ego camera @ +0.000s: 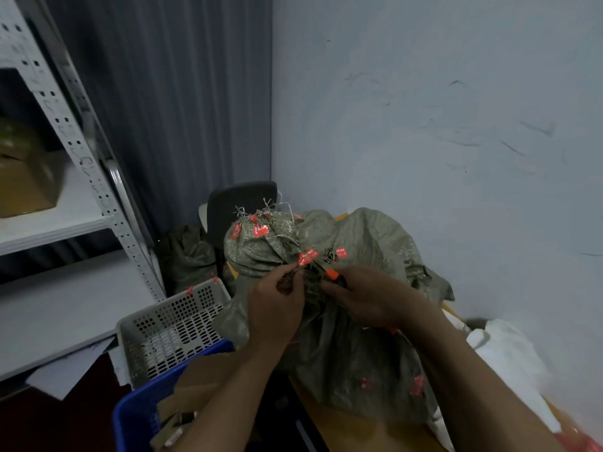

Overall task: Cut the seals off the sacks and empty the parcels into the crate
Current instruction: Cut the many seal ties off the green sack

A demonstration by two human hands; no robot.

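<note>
Sack (pixel 342 337) slumped on surface (pixel 359 429), neck up. Left hand (pixel 277 308) fingers pinch neck under red seal (pixel 306 257), likely keeping tie taut. Right hand (pixel 365 295) fingers wrap orange-tipped cutter (pixel 331 274), aimed at tie. Blue crate (pixel 137 415) at its 8 o'clock, close for tipping.

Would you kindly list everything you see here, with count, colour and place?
sacks: three, grey-green, two on the table, one behind by the chair
seals: several, red, on the sack necks
cutter: one, orange-black, in the right hand
basket: one, white, left of sacks
crate: one, blue, bottom left, holding brown cardboard
chair: one, black, behind sacks
shelf: one, white, left
table: one, yellowish, under sacks
bag: one, white, right
left hand: pinching a sack neck
right hand: gripping the cutter
</note>
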